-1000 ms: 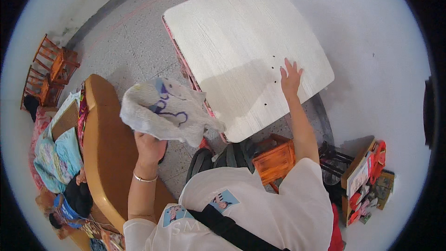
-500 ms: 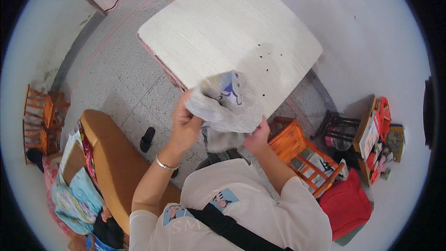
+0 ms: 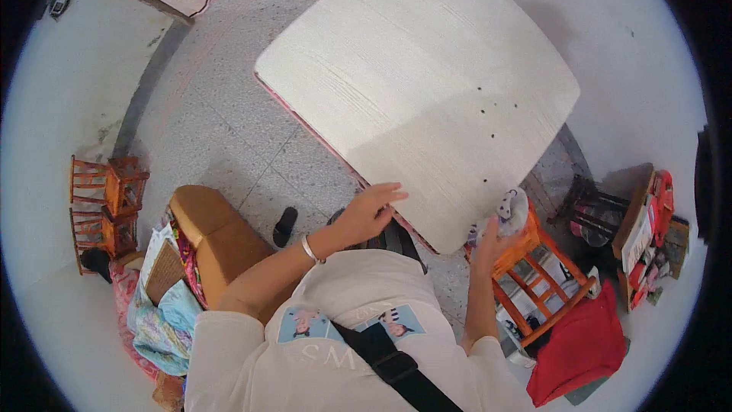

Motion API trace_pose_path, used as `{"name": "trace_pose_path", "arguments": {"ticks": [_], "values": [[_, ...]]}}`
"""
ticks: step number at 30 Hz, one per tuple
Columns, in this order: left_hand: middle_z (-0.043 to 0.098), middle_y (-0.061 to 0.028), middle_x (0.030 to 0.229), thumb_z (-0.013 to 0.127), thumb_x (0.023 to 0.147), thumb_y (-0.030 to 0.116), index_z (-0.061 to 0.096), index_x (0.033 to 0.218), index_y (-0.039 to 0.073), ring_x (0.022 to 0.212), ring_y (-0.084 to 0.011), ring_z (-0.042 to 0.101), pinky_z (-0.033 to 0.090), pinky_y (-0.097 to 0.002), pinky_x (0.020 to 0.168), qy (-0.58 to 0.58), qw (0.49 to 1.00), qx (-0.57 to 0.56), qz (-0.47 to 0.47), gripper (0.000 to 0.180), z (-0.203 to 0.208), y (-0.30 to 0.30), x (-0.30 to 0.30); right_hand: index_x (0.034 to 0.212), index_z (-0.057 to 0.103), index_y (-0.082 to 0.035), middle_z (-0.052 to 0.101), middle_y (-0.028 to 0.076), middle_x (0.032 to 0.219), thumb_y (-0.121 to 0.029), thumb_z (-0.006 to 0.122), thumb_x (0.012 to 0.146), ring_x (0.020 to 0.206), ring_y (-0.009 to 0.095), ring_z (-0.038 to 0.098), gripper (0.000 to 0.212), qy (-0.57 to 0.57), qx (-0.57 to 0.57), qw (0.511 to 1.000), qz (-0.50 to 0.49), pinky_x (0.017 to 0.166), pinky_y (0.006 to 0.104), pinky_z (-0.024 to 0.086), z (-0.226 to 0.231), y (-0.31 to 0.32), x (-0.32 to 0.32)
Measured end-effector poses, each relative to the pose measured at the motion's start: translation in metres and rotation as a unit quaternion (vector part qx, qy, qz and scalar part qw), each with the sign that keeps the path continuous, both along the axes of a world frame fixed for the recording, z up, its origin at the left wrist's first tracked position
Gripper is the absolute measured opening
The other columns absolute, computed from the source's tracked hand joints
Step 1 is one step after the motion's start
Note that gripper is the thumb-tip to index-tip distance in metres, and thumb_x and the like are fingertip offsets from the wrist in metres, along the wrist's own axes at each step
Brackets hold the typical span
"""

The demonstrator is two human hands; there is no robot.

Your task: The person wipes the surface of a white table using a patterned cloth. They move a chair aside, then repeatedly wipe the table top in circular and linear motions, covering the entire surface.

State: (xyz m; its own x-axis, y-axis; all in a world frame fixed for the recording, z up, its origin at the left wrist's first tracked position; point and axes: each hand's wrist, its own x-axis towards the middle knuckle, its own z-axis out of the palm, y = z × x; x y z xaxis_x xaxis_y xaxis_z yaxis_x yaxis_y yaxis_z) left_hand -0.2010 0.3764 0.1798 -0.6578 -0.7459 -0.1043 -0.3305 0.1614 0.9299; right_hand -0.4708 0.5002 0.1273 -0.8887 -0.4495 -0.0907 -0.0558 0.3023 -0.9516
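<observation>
My right hand [image 3: 494, 238] is closed on a bunched white cloth with purple markings [image 3: 512, 214]. It holds the cloth beside the right corner of a white-topped table [image 3: 412, 84], above a wooden chair. My left hand [image 3: 371, 210] is at the table's near edge, with its fingers loosely spread and nothing in them. A silver bracelet [image 3: 311, 249] circles my left wrist. Several small dark specks [image 3: 488, 136] lie on the right part of the tabletop.
The orange wooden chair [image 3: 534, 290] stands close by my right arm, with a red cloth [image 3: 583, 347] behind it. To the left is a brown sofa [image 3: 217, 240], piled with clothes. A dark slipper [image 3: 285, 226] lies on the speckled floor. Wooden chairs [image 3: 122, 198] stand against the left wall.
The cloth was spread between both hands in front of me. My left hand has let go, and my right hand has carried the cloth, now bunched, to the right. The view has shifted too.
</observation>
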Motion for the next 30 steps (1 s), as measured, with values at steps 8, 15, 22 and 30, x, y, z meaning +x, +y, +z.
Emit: {"name": "trace_pose_path", "arguments": {"ticks": [8, 15, 22, 30], "values": [[0.044, -0.0189, 0.136, 0.056, 0.083, 0.001, 0.044, 0.131, 0.001, 0.126, -0.0329, 0.042, 0.031, -0.0404, 0.107, -0.108, 0.95, -0.162, 0.244, 0.049, -0.05, -0.105, 0.081, 0.144, 0.021, 0.003, 0.029, 0.024, 0.147, -0.024, 0.052, 0.089, 0.135, 0.044, 0.026, 0.069, 0.208, 0.17, 0.961, 0.059, 0.114, 0.0452, 0.018, -0.06, -0.132, 0.032], [0.034, -0.016, 0.144, 0.04, 0.097, 0.007, 0.031, 0.141, -0.001, 0.13, -0.026, 0.037, 0.029, -0.0376, 0.108, -0.012, 0.869, -0.113, 0.482, 0.046, -0.108, -0.213, 0.176, 0.142, 0.025, 0.008, 0.029, 0.025, 0.145, -0.031, 0.055, 0.093, 0.135, 0.037, 0.027, 0.07, 0.096, 0.088, 0.99, 0.06, 0.112, 0.0418, 0.022, -0.062, -0.232, 0.078], [0.051, -0.0096, 0.114, 0.062, 0.089, 0.015, 0.047, 0.124, 0.001, 0.098, -0.0148, 0.051, 0.047, -0.0302, 0.083, -0.019, 0.885, -0.021, 0.465, 0.04, -0.1, -0.253, 0.215, 0.138, 0.031, 0.007, 0.043, 0.031, 0.127, -0.024, 0.057, 0.089, 0.118, 0.043, 0.045, 0.063, 0.312, 0.253, 0.913, -0.066, 0.099, 0.0436, 0.041, -0.042, -0.155, -0.052], [0.064, -0.0068, 0.084, 0.077, 0.078, 0.014, 0.058, 0.102, -0.003, 0.071, -0.0135, 0.06, 0.052, -0.0263, 0.063, -0.049, 0.919, 0.085, 0.383, 0.035, -0.103, -0.288, 0.235, 0.141, 0.035, -0.003, 0.041, 0.026, 0.136, -0.039, 0.057, 0.087, 0.123, 0.043, 0.042, 0.068, 0.333, 0.367, 0.869, -0.008, 0.103, 0.0482, 0.035, -0.117, -0.186, -0.086]]}}
